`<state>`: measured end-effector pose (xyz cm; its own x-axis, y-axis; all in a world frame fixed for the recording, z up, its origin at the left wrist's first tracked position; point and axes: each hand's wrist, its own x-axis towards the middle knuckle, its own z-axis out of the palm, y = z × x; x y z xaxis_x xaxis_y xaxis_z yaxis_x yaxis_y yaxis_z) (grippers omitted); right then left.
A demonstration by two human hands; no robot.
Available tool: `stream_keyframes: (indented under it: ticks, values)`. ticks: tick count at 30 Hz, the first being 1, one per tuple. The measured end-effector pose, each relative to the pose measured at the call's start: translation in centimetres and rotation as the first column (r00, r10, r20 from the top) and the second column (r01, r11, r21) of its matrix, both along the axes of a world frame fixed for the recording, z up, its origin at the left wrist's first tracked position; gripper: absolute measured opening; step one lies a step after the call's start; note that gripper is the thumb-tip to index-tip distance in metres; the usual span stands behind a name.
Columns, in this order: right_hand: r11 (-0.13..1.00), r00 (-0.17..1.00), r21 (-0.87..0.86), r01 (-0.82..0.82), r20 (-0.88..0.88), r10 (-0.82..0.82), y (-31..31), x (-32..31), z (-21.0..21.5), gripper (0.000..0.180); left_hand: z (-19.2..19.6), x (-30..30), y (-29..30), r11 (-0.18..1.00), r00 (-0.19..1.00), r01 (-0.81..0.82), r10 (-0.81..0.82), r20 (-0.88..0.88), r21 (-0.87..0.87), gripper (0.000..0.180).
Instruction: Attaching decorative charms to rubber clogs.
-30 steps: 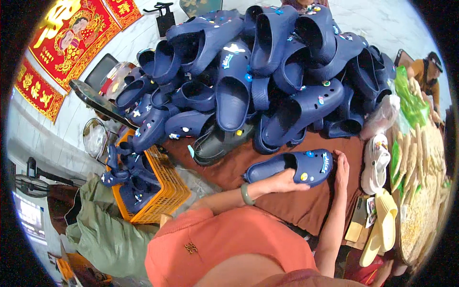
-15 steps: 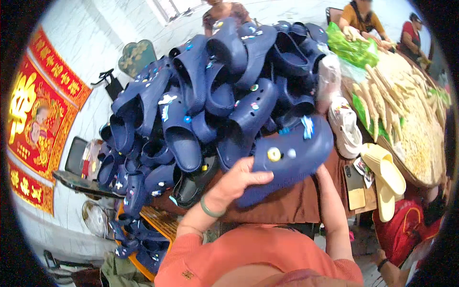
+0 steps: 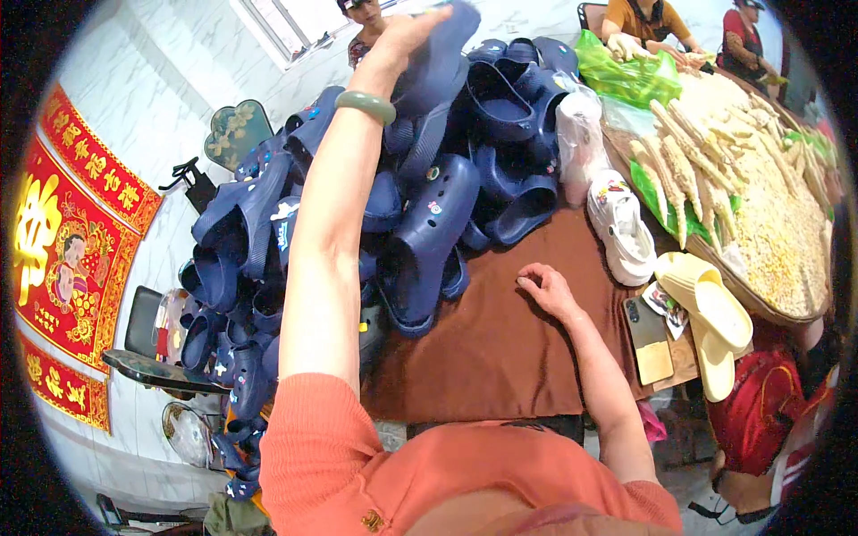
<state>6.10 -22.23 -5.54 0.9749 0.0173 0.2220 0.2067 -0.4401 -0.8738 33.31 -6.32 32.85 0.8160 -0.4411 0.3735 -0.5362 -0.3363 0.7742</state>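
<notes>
My left arm, with a green bangle at the wrist, reaches up to the far top of a heap of navy clogs. My left hand (image 3: 413, 34) grips a navy clog (image 3: 440, 67) there; its fingers are partly hidden by the wrist and the shoe. On the brown cloth (image 3: 474, 366) rests my right hand (image 3: 549, 289), empty, with loosely bent fingers and the thumb apart. Between the two arms, one navy clog (image 3: 438, 232) with small charms leans down the near side of the heap.
White clogs (image 3: 619, 234) and pale yellow slides (image 3: 710, 313) lie at the right, beside a phone (image 3: 647, 323). A round tray (image 3: 778, 313) of corn kernels and cobs stands further right, people behind it. A folding chair (image 3: 147, 335) is at the left.
My left hand has carried the clog from in front of me to the top of the heap. My right hand has let go of it and moved left onto the cloth.
</notes>
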Motion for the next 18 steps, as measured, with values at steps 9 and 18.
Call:
stream_keyframes:
  ticks: [9, 18]
  values:
    - [0.997, 1.0, -0.072, -0.012, -0.001, 0.012, -0.3, -0.3, 0.6, 0.021, -3.8, -2.4, -3.4, 0.625, 0.944, -0.309, 0.111, 0.31, 0.717, 0.097]
    - [0.989, 0.995, -0.118, -0.091, 0.019, 0.094, 0.3, -0.2, 0.4, 0.019, -3.6, -5.3, -2.8, 0.465, 0.845, -0.452, -0.05, 0.533, 0.761, 0.087]
